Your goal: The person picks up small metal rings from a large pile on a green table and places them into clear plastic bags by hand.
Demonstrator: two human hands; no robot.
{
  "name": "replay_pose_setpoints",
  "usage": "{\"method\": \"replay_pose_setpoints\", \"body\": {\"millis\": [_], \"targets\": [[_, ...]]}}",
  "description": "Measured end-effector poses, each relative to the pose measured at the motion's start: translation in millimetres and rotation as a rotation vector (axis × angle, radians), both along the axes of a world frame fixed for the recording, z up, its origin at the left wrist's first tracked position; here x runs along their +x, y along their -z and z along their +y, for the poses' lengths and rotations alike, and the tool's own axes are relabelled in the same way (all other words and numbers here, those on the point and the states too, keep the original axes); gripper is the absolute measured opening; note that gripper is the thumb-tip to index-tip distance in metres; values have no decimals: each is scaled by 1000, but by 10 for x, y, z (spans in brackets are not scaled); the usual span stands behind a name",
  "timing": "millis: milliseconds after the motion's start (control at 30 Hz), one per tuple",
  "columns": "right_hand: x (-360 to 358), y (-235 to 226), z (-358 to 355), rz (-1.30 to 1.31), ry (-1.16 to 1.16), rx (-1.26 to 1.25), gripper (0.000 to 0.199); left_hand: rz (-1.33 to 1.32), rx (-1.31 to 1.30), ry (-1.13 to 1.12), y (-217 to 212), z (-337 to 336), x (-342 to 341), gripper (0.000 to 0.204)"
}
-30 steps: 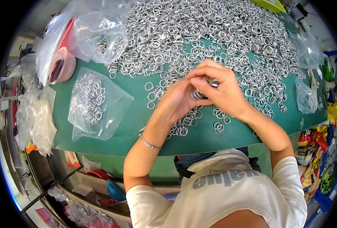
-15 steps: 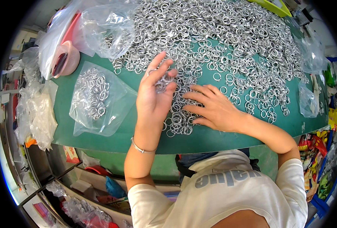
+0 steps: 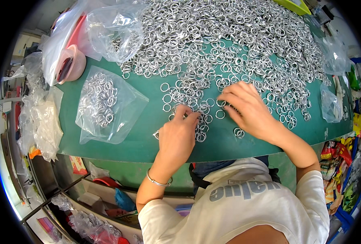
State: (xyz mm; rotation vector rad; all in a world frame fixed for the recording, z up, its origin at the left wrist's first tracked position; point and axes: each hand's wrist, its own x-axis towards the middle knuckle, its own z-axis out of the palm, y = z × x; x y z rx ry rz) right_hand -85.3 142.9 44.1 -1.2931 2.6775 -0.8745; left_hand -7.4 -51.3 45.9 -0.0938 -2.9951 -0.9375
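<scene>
Fingers (image 3: 185, 116) of the left hand (image 3: 176, 136) curled together, tips pressed down on loose metal rings (image 3: 188, 99) at the near edge of the heap on the green table (image 3: 148, 138). Best done by sliding few rings clear before lifting, keeping tangled ones apart. Right hand (image 3: 249, 110): fingers slightly spread, flat on rings; grip unclear.

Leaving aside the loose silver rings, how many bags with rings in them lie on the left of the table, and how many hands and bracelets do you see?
Clear bags holding rings: 2
Hands: 2
Bracelets: 1
Total: 5
Loose rings: too many to count.
</scene>
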Motion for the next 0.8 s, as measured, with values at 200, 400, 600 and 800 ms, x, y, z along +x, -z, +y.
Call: {"method": "replay_pose_setpoints", "body": {"millis": [200,400,600,800], "targets": [[-54,208,-52,139,-71,118,23,-77,1,68,-3,-45,126,5],[-82,23,145,212,123,105,11,-66,58,-84,20,-115,232,8],[7,45,65,86,44,1,17,-31,-116,-246,-43,-99,253,14],[-73,143,-1,154,109,94,19,44,-149,-128,88,86,198,25]]}}
